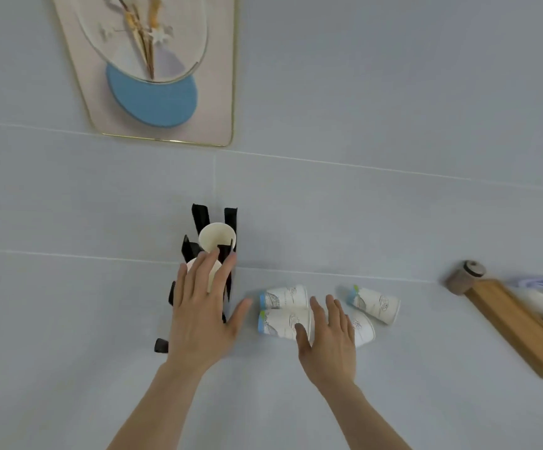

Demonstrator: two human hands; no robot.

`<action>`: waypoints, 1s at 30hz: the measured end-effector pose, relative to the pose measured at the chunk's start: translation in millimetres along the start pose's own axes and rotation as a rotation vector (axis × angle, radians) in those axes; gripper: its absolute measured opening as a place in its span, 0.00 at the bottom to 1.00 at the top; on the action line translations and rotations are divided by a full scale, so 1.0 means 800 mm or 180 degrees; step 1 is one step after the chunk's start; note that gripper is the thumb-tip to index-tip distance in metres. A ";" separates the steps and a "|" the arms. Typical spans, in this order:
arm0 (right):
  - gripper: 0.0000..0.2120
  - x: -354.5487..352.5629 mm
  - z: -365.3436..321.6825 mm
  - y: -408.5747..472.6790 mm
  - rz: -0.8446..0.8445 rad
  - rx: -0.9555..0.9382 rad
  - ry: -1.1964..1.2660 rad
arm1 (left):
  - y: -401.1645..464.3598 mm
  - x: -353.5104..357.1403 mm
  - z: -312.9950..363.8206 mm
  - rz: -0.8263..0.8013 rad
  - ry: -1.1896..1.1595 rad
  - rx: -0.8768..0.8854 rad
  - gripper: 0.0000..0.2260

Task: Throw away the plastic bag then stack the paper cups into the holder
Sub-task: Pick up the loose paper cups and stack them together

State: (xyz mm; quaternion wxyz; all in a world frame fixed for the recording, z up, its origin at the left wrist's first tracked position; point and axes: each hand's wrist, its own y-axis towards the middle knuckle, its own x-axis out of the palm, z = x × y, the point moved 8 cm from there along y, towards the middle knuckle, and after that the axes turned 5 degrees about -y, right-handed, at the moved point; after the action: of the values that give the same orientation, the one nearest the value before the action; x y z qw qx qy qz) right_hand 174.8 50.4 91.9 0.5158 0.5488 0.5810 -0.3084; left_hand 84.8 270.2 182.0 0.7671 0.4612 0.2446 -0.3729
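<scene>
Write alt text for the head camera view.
A person's left hand rests open on a black cup holder already containing paper cups, while the right hand reaches open over four loose paper cups lying sideways on a pale surface. A wooden tray lies right.

Both forearms are bare, with no sleeves visible. The left hand (202, 315) and right hand (328, 344) wear nothing.
</scene>
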 end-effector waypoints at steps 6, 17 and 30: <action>0.30 0.033 0.132 0.036 -0.0458 0.0965 0.0271 | 0.049 0.125 0.065 -0.0532 0.0008 0.0192 0.34; 0.33 0.120 0.277 0.074 -0.1334 0.2343 0.1844 | -0.026 0.346 0.043 -0.2509 0.0357 -0.0567 0.42; 0.08 0.139 0.285 0.072 -0.1031 0.2838 0.3584 | -0.067 0.358 0.051 -0.2273 0.0274 -0.0841 0.43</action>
State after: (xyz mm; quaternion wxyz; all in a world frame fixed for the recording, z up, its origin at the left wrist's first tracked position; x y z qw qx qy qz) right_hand 304.2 -113.2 -63.6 -0.1847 0.6890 0.6512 -0.2591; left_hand 215.9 119.0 -33.9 0.6308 0.2593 0.4678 -0.5621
